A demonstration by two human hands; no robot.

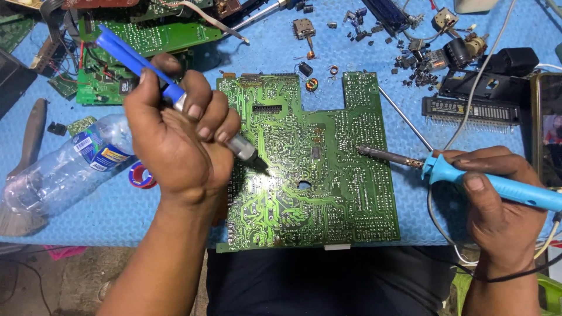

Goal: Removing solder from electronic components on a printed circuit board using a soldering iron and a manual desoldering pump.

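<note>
A large green circuit board point(328, 193) lies solder side up on the blue mat. My left hand point(175, 140) grips a blue and silver desoldering pump point(134, 61), tilted, with its black tip point(260, 164) touching the board's left part. My right hand point(497, 199) holds a light blue soldering iron point(497, 184) by its handle. The iron's dark metal tip point(363, 150) rests on the board's right half.
A clear plastic bottle point(64, 169) lies at the left beside a red and blue tape roll point(140, 175) and a brush point(26, 146). More green boards point(146, 35) sit at the back left. Loose parts point(421, 58), a display module point(468, 111) and a phone point(547, 129) lie at the right.
</note>
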